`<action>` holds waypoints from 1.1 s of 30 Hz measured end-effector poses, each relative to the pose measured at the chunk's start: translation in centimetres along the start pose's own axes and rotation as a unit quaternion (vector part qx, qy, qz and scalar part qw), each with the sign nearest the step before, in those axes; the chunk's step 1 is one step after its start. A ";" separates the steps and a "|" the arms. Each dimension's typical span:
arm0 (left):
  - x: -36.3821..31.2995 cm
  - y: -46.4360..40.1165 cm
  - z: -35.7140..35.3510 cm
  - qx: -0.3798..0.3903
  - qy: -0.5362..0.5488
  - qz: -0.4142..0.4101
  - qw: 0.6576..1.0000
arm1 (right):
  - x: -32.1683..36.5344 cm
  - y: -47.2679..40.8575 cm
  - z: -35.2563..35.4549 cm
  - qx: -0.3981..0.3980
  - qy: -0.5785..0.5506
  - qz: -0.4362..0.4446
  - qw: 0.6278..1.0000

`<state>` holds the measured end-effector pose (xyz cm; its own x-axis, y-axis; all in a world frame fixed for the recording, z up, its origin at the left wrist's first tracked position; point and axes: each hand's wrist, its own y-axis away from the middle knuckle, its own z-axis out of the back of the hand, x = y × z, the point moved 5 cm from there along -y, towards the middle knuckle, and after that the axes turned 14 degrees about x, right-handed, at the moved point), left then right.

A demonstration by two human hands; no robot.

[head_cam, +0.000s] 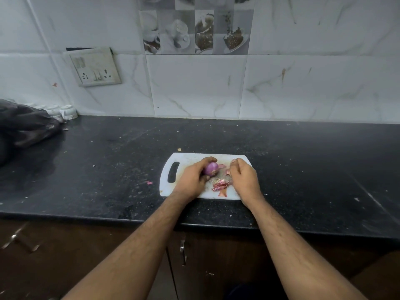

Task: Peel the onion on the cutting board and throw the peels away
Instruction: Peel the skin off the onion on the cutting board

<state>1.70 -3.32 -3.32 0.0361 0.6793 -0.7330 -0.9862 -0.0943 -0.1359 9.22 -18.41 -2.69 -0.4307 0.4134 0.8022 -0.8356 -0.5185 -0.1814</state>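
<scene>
A white cutting board (184, 158) lies on the black counter near its front edge. My left hand (192, 179) grips a small purple onion (211, 168), its skin largely off, just above the board's middle. My right hand (243, 177) rests to the right of the onion with its fingers curled in; whether it pinches a bit of peel I cannot tell. Pink and papery peels (219, 185) lie in a loose pile on the board between the two hands, and more scraps (221, 166) sit beside the onion.
A dark plastic bag (23, 124) lies at the counter's far left, with small white cups (68, 112) behind it against the tiled wall. One peel scrap (149, 182) lies on the counter left of the board. Cabinet doors with metal handles (183, 252) are below the counter.
</scene>
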 end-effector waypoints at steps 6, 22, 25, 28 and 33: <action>-0.4 0.2 0.1 0.002 0.035 -0.038 0.999 | 0.7 0.0 -1.9 0.040 0.099 0.045 0.993; 0.2 -0.2 -0.3 -0.012 0.060 -0.027 0.998 | 0.6 -0.2 -2.4 0.050 0.191 0.069 0.978; 0.0 -0.2 -0.3 -0.013 0.042 -0.027 0.999 | 0.4 -0.3 -2.3 0.075 0.183 0.070 0.978; -0.2 -0.3 -0.4 -0.013 0.025 -0.018 0.999 | 0.8 0.0 -2.3 0.093 0.176 0.071 0.977; -0.3 -0.2 -0.1 -0.028 0.012 0.002 1.000 | 1.7 1.1 -2.3 0.113 0.124 0.092 0.982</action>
<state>1.93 -3.54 -3.10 0.0371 0.6613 -0.7492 -0.9759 -0.1374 -0.1696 6.83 -16.54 -2.84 -0.6603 0.4514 0.6002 -0.6505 -0.7431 -0.1567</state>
